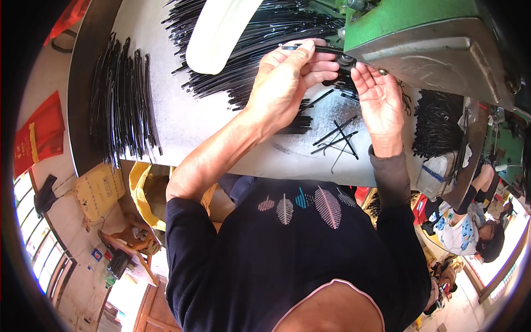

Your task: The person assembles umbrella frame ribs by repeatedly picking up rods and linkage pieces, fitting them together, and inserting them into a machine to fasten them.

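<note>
My left hand (279, 86) is closed, thumb against fingers, on a thin black strip (323, 48). The strip looks like an umbrella rib and runs right to a small round dark metal part (345, 58) below the green machine (409, 27). My right hand (380, 102) is raised with its palm showing and fingers curled up by that part, under the machine's edge. Whatever its fingertips hold there is hidden. Behind my left hand lies a broad pile of similar black strips (238, 50). Several loose ones (338, 137) cross each other on the metal tabletop (298, 157) between my forearms.
A long white curved piece (218, 36) lies over the pile. More black strips (124, 99) stand bundled at the table's left side, and another dark bundle (438, 124) is at the right. A yellow container (145, 193) sits below the left edge. Another person (462, 229) is at far right.
</note>
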Demonstrator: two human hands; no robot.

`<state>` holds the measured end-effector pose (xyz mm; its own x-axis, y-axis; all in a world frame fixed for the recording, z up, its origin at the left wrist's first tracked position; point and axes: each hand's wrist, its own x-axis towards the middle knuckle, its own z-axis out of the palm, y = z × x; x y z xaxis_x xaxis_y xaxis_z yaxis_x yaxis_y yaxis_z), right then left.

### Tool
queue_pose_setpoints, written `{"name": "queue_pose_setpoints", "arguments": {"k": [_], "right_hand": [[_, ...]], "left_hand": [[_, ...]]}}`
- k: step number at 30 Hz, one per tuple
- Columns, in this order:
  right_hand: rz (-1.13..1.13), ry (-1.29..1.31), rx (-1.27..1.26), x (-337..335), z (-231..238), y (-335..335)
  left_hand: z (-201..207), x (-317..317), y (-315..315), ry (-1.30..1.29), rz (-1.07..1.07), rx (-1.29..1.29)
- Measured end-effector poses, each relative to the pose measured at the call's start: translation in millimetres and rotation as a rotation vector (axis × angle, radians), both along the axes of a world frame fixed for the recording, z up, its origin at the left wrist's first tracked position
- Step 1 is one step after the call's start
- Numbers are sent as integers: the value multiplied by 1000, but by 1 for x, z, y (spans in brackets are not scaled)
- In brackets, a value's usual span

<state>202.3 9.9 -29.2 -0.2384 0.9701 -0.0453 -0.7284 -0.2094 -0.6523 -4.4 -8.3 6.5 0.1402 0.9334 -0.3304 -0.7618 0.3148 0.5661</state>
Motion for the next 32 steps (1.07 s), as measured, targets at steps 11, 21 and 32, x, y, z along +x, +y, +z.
{"name": "queue_pose_setpoints", "arguments": {"k": [11, 21, 32], "right_hand": [[-10, -31, 26, 6, -3, 2], [-113, -98, -62, -6, 9, 0], [5, -79, 74, 9, -6, 2]], "left_hand": [[-11, 14, 4, 10, 123, 139], [-11, 12, 2, 61, 133, 132], [-6, 15, 2, 50, 156, 87]]}}
